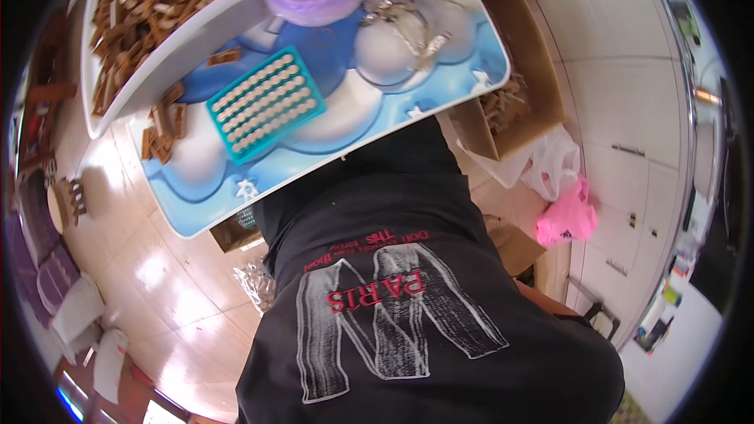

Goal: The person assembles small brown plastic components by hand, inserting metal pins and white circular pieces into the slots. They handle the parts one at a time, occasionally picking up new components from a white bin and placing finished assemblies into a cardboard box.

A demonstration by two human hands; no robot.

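Note:
Neither of my hands shows; only a bare part of my right arm (546, 300) appears beside my black shirt, reaching down to the right. On the blue-and-white table (345, 129) before me lies a teal tray (234, 148) with rows of small, round, cream-coloured pieces. Several loose brown pieces (162, 129), perhaps wooden, lie to its left. Behind it stands a translucent purple bowl (318, 12) with small whitish bits inside. Shiny, silvery-gold bits (428, 47) are scattered toward the table's right end.
A big white bin (184, 43) heaped with brown pieces takes up the table's far left. At the right edge stands an open cardboard box (538, 102) with scraps in it. White (556, 161) and pink (569, 216) plastic bags lie below, near pale cabinets (620, 102).

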